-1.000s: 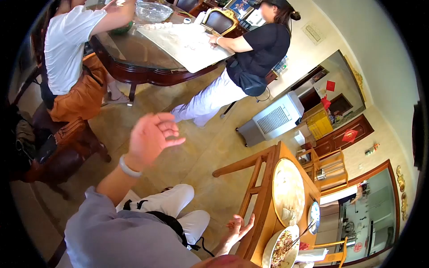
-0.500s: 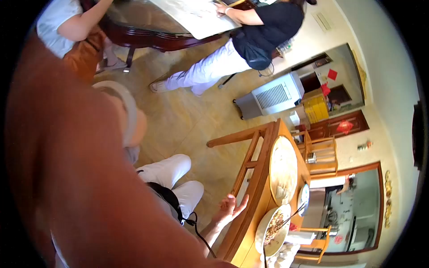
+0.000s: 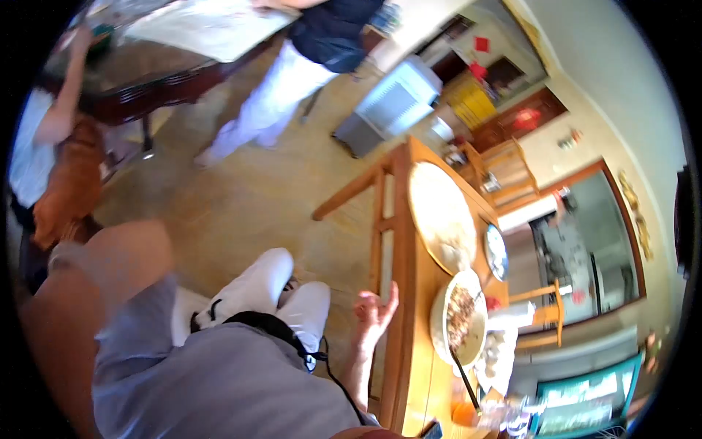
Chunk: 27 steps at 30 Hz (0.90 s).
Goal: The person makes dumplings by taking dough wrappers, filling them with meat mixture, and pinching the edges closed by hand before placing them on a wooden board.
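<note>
My right hand is beside the long edge of the wooden table, fingers apart, with nothing in it. Close to it on the table is a large pale bowl of chopped brownish filling, with a dark stick-like utensil leaning over its rim. A big round flat tray lies farther along, with a whitish lump at its near end. My left arm is bent up at the left side; its hand is out of view.
A person in dark top and white trousers stands at a dark table with a white sheet. Another person in orange is at left. A grey air cooler, wooden chairs and a blue-rimmed plate are nearby.
The view has turned, and the scene has shifted left. My left arm has moved away from the lens, uncovering my grey shirt. My right hand stays by the table edge.
</note>
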{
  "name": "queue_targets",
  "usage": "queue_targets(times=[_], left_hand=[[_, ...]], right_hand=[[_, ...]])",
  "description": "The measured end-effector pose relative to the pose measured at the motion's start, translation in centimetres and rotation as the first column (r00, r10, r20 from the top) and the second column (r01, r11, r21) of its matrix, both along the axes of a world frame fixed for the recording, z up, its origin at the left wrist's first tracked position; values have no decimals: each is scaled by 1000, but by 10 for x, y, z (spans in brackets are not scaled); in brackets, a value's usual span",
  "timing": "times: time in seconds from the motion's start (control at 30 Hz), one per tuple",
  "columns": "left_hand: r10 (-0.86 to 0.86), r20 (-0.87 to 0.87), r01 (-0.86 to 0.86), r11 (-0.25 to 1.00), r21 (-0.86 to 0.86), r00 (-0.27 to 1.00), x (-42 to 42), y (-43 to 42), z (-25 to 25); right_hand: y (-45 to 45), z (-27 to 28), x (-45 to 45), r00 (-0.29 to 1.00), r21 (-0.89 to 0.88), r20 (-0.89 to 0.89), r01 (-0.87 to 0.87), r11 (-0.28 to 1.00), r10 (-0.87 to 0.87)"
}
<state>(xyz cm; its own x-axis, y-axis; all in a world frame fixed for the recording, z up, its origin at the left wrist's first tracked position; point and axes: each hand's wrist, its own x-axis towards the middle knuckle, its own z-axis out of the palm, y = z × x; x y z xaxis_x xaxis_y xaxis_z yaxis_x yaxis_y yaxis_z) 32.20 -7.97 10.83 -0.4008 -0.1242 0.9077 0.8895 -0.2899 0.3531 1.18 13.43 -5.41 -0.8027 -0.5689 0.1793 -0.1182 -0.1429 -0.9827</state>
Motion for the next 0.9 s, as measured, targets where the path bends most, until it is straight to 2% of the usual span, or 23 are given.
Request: queue_targets(times=[0.07,0.2,0.33,0.4,0.47,0.5,0.6,0.67,0.7,0.73,0.8,0.83,0.9], left_hand=[[-32,-1,32,999,1,999,0,-3,-2],[-72,7,72,997,27,997,-3,-3,-13],[-156,-87,170,966,195,984,-17,3,-48],[-175,-129,208,925,318,976,-33,5,-72],[-120,3,102,861,498,993,-52,-11,-91],[-76,288,-88,852,516,955,-59,-29,-97],[-63,187,-52,833,551,980,-49,-45,-92],[116,128,-160,894,418,985,-30,-51,-85],[175,74,-190,927,324,982,-18,-59,-86],[234,110,-258,891,372,966,-12,-62,-85],[344,178,-387,806,447,922,-9,-67,-88],[361,349,-497,713,494,865,-15,-68,-88],[96,241,-199,869,452,966,-28,-59,-79]], right_hand=[[2,0,-1,997,-69,70,-10,998,15],[5,2,-5,999,-41,38,29,999,-27],[12,-6,-14,998,-12,20,65,998,-65],[12,-4,-10,989,29,35,141,990,-142],[19,-19,-22,994,11,53,99,995,-99],[18,-24,-24,994,11,52,94,995,-95],[19,-27,-34,995,25,45,92,995,-93],[14,-25,-32,991,25,61,115,993,-116],[6,-20,-25,967,48,122,217,975,-222],[1,-24,-30,971,-3,147,189,982,-186],[-3,-26,-35,985,41,103,133,990,-137],[-11,-20,-30,976,69,121,175,982,-182],[-17,-13,-30,980,65,123,152,986,-159]])
